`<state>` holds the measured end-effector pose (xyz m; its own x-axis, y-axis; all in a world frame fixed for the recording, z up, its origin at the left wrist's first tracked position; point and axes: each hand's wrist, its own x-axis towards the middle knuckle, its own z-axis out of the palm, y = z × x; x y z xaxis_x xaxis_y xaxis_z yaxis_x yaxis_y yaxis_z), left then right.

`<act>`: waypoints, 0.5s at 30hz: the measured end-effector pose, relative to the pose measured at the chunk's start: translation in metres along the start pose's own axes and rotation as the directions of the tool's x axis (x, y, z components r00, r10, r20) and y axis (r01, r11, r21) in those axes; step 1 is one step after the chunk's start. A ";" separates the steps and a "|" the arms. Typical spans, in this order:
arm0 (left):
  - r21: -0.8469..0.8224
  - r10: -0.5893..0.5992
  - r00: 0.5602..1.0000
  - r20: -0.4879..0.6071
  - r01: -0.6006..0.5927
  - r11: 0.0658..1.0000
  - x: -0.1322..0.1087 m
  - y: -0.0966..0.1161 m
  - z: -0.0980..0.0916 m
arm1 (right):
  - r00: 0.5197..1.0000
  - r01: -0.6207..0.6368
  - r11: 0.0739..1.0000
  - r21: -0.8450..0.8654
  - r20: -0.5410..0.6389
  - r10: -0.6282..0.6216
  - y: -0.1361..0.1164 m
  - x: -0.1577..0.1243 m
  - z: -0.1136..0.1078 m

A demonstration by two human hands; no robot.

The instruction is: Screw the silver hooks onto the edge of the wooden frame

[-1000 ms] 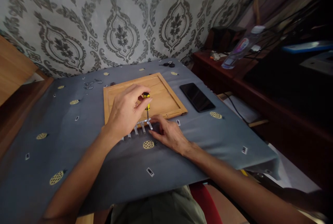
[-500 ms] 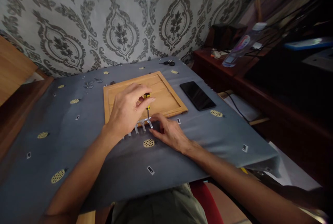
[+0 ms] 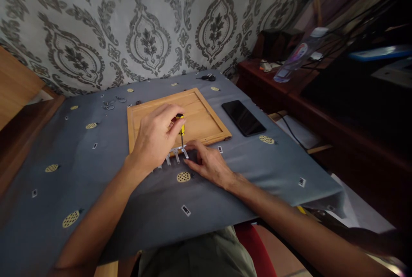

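My left hand [image 3: 158,133] is closed around the yellow and black handle of a small screwdriver [image 3: 182,129], which stands nearly upright. Its tip meets the right end of a metal hook rail [image 3: 176,153] along the near edge of a framed wooden panel [image 3: 206,114]. Several hooks of the rail stick out toward me over the cloth. At that same end, my right hand [image 3: 210,163] pinches the rail against the panel's edge. The rail's left part is partly hidden behind my left hand and wrist.
A black phone [image 3: 243,117] lies right of the panel. Keys [image 3: 208,77] are at the back, and small metal pieces [image 3: 111,103] lie at the back left. A plastic bottle [image 3: 299,56] stands on the dark red side desk [image 3: 273,73]. Patterned grey cloth [image 3: 135,217] covers the table.
The fingers of my left hand have shifted around the screwdriver handle, baring more of its yellow part. My right hand keeps its place at the rail. The whole view has moved slightly.
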<state>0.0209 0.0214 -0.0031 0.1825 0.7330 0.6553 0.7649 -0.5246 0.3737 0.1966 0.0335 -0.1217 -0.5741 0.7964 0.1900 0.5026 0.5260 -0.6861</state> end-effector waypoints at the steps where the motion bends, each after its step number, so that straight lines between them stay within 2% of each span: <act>1: 0.002 0.005 1.000 0.001 -0.005 1.000 0.000 0.000 0.000 | 1.000 0.001 1.000 0.001 0.000 -0.001 0.000 0.000 0.000; 9: 0.012 0.051 0.998 -0.042 -0.051 0.999 0.000 0.000 0.002 | 1.000 -0.001 1.000 0.008 -0.003 0.001 -0.002 0.000 -0.001; 15: 0.004 0.046 0.999 -0.019 -0.046 0.999 0.000 -0.001 0.001 | 1.000 -0.007 1.000 0.006 0.000 0.007 0.000 -0.001 0.000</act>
<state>0.0204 0.0229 -0.0039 0.2052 0.6996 0.6844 0.7585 -0.5556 0.3405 0.1971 0.0330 -0.1213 -0.5705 0.8000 0.1857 0.5025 0.5189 -0.6916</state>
